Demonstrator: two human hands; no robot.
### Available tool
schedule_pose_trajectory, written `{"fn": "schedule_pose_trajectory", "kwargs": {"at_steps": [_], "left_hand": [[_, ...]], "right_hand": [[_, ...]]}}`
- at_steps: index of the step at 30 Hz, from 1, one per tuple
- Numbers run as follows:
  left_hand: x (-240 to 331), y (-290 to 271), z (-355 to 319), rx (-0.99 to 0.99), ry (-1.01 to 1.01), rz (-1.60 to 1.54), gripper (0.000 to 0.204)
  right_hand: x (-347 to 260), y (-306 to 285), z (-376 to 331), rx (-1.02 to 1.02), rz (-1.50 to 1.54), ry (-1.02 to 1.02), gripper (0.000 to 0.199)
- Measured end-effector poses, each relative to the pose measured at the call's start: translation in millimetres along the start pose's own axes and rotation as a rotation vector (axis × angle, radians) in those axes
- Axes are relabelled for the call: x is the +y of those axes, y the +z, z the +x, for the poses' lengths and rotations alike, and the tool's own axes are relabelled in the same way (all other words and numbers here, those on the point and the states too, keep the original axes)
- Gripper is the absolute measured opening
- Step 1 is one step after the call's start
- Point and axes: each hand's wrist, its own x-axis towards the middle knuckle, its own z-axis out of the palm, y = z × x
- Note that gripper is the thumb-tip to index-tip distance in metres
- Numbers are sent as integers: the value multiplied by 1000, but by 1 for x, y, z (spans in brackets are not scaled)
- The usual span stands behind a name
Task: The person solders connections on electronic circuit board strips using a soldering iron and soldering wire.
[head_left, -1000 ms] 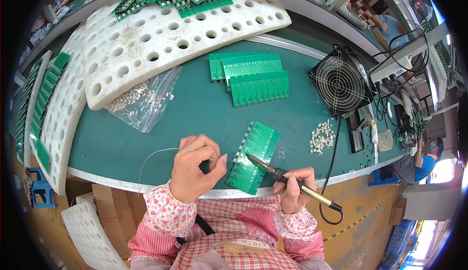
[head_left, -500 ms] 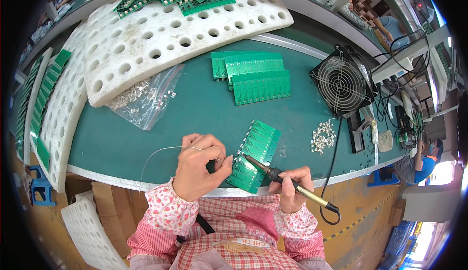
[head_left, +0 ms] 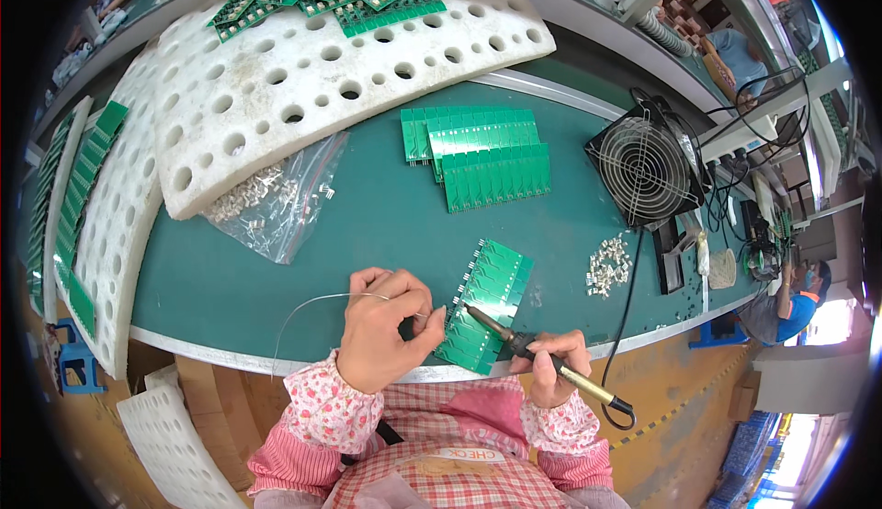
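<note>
A green circuit board (head_left: 493, 293) lies at the near edge of the table, with small connectors along its left side. My right hand (head_left: 558, 364) grips a soldering iron (head_left: 524, 344), its tip at the connector row. Pinched in my left hand (head_left: 390, 325) is a thin solder wire (head_left: 303, 305), which loops out over the table edge. The fingertips of that hand are close to the board's left edge, near the iron's tip. Whether the wire touches the tip is too small to tell.
Several green boards (head_left: 496, 178) are stacked beyond. Loose white connectors (head_left: 609, 266) lie right, near a black fan (head_left: 646, 164). A plastic bag of connectors (head_left: 276, 206) sits left, beside a holed white foam slab (head_left: 303, 77) bearing more boards. The iron's cable (head_left: 627, 298) crosses the table's right side.
The whole view has shifted slightly, so the board and table things sit lower. The iron's tip remains at the connector row, and both hands keep their hold.
</note>
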Motion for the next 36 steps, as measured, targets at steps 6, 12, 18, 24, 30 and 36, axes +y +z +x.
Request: {"fn": "schedule_pose_trajectory", "kwargs": {"at_steps": [6, 12, 18, 24, 30, 36], "left_hand": [[-2, -2, 0, -21, -39, -34, 26], [-2, -3, 0, 11, -76, -81, 26], [1, 3, 2, -12, 15, 17, 26], [0, 4, 0, -19, -5, 38, 24], [3, 5, 2, -47, -24, 37, 24], [2, 6, 3, -46, -32, 66, 23]], "right_hand": [[0, -1, 2, -24, -30, -46, 10], [-1, 0, -2, 38, 45, 32, 9], [-3, -1, 3, -4, -13, 46, 9], [-4, -2, 4, -56, -57, 21, 9], [-8, -3, 5, -76, -82, 23, 7], [-10, -1, 8, -64, -39, 27, 7]]}}
